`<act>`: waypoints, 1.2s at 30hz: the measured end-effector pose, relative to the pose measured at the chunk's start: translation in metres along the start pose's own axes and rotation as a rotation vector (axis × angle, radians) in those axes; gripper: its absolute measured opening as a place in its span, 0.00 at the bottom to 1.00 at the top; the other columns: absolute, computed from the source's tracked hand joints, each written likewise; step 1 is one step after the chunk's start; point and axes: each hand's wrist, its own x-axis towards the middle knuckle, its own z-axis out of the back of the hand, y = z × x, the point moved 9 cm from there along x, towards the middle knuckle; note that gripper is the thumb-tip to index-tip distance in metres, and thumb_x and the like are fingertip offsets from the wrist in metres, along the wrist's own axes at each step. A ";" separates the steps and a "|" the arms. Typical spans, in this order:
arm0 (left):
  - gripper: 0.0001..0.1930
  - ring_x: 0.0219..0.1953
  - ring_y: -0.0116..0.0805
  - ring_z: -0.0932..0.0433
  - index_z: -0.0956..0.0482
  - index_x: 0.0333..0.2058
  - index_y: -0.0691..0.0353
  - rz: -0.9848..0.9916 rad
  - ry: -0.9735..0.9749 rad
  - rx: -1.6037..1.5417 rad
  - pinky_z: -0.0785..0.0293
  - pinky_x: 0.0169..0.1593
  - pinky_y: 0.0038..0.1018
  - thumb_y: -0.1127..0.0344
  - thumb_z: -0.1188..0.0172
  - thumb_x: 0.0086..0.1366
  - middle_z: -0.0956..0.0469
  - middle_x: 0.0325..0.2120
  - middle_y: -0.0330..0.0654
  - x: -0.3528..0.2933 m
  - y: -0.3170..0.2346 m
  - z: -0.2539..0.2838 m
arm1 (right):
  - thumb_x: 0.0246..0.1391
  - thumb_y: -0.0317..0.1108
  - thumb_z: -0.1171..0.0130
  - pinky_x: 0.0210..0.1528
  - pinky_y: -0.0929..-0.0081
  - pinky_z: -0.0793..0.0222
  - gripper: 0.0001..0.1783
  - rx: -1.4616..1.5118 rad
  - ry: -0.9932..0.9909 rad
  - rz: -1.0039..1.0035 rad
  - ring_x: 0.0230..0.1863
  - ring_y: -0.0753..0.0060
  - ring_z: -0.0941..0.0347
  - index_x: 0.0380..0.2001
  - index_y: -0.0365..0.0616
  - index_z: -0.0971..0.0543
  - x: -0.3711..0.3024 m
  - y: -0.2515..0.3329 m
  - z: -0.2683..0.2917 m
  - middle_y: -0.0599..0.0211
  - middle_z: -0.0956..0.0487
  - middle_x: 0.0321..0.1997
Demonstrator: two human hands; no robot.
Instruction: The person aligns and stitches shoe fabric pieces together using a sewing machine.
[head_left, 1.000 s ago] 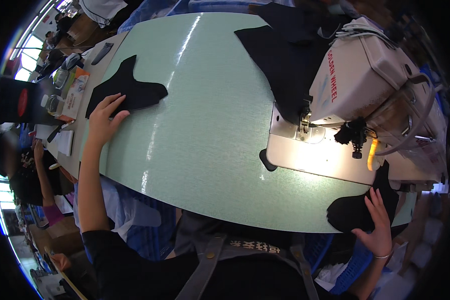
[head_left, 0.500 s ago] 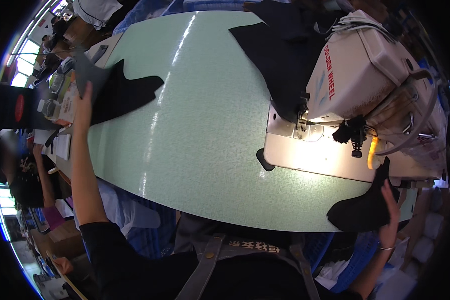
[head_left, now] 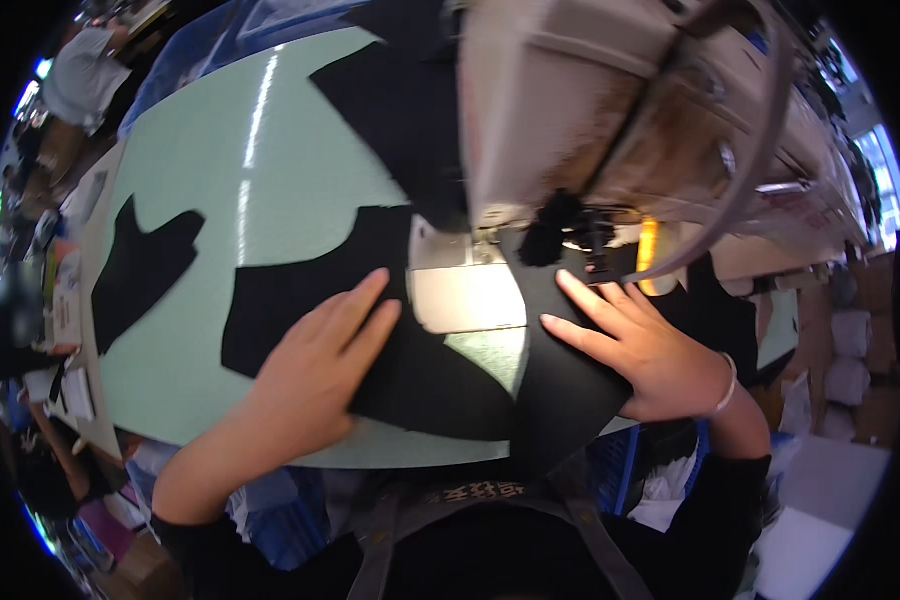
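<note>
Across the top of my grey apron (head_left: 378, 535) I see a short row of pale lettering (head_left: 482, 492), too small and blurred for me to read with certainty.

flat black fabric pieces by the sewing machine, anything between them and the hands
Nothing visible: the left hand rests on the wide, curved black fabric piece, and the right hand on the narrower black fabric piece to its right.
</note>
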 end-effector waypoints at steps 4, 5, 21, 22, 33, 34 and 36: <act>0.37 0.57 0.53 0.31 0.30 0.55 0.70 -0.039 -0.037 -0.142 0.35 0.61 0.36 0.81 0.42 0.38 0.30 0.56 0.54 0.007 0.010 0.012 | 0.40 0.24 0.41 0.58 0.54 0.34 0.35 -0.058 -0.191 0.120 0.56 0.55 0.30 0.58 0.43 0.30 0.003 -0.012 -0.003 0.51 0.37 0.66; 0.35 0.55 0.51 0.27 0.29 0.54 0.71 0.003 -0.097 -0.266 0.36 0.62 0.35 0.83 0.45 0.40 0.26 0.52 0.55 0.007 0.016 0.018 | 0.43 0.25 0.44 0.55 0.61 0.30 0.28 -0.064 -0.303 0.127 0.52 0.57 0.27 0.53 0.39 0.27 0.005 -0.008 0.003 0.51 0.32 0.62; 0.17 0.44 0.45 0.26 0.25 0.39 0.65 -0.236 -0.311 0.232 0.31 0.50 0.39 0.74 0.42 0.46 0.26 0.43 0.47 0.023 -0.036 -0.011 | 0.47 0.28 0.46 0.36 0.72 0.27 0.24 -0.277 -0.351 0.120 0.33 0.66 0.25 0.50 0.27 0.28 0.040 0.015 -0.004 0.56 0.28 0.41; 0.16 0.42 0.45 0.26 0.26 0.37 0.64 -0.227 -0.242 0.115 0.31 0.47 0.38 0.73 0.40 0.45 0.28 0.41 0.47 0.032 -0.032 -0.014 | 0.46 0.29 0.45 0.39 0.70 0.27 0.24 -0.261 -0.375 0.141 0.35 0.62 0.26 0.48 0.29 0.26 0.039 0.016 -0.004 0.57 0.27 0.41; 0.25 0.47 0.49 0.28 0.28 0.51 0.72 -0.228 -0.068 0.338 0.29 0.46 0.37 0.70 0.44 0.52 0.32 0.53 0.59 0.036 -0.055 -0.038 | 0.43 0.33 0.45 0.60 0.52 0.36 0.29 -0.291 -0.455 0.196 0.56 0.42 0.31 0.51 0.29 0.25 0.035 0.032 -0.008 0.47 0.26 0.46; 0.25 0.50 0.54 0.29 0.27 0.51 0.71 -0.204 -0.112 0.347 0.29 0.49 0.39 0.68 0.44 0.52 0.33 0.54 0.61 0.040 -0.057 -0.028 | 0.43 0.33 0.45 0.61 0.56 0.37 0.30 -0.321 -0.445 0.198 0.56 0.44 0.31 0.51 0.26 0.26 0.034 0.033 -0.007 0.48 0.26 0.46; 0.26 0.57 0.64 0.34 0.27 0.53 0.69 -0.166 -0.108 0.286 0.32 0.56 0.46 0.66 0.45 0.54 0.34 0.56 0.63 0.045 -0.053 -0.027 | 0.44 0.33 0.45 0.61 0.56 0.36 0.30 -0.321 -0.451 0.187 0.56 0.44 0.31 0.51 0.26 0.26 0.034 0.032 -0.009 0.49 0.26 0.46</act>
